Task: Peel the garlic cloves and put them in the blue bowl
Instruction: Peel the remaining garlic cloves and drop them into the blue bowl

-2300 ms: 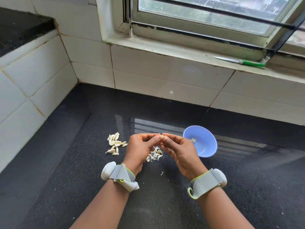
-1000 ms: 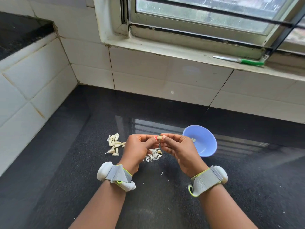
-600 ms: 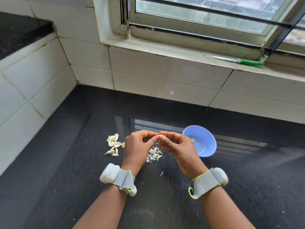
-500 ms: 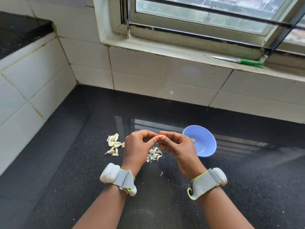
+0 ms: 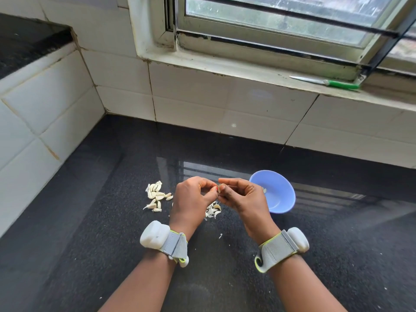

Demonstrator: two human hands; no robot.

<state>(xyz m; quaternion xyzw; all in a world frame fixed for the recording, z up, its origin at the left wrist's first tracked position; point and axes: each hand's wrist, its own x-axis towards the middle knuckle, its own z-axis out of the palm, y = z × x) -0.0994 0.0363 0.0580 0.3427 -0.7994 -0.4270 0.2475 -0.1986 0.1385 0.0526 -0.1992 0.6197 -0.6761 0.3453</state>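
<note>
My left hand (image 5: 192, 199) and my right hand (image 5: 242, 197) meet above the black counter, fingertips together, both pinching one small garlic clove (image 5: 218, 188) that the fingers mostly hide. Several unpeeled cloves (image 5: 156, 195) lie in a loose pile to the left of my left hand. A heap of peelings (image 5: 212, 211) sits on the counter below my hands. The blue bowl (image 5: 279, 199) stands just right of my right hand, with one pale clove (image 5: 265, 190) visible inside it.
White tiled walls close the counter (image 5: 90, 244) at the back and left. A green-handled knife (image 5: 326, 82) lies on the window sill at the upper right. Small skin flakes (image 5: 220, 236) dot the counter near my wrists.
My hands have stayed together in front of the bowl. The fingertips have kept shifting on the clove, and both hands rose slightly over the peelings.
</note>
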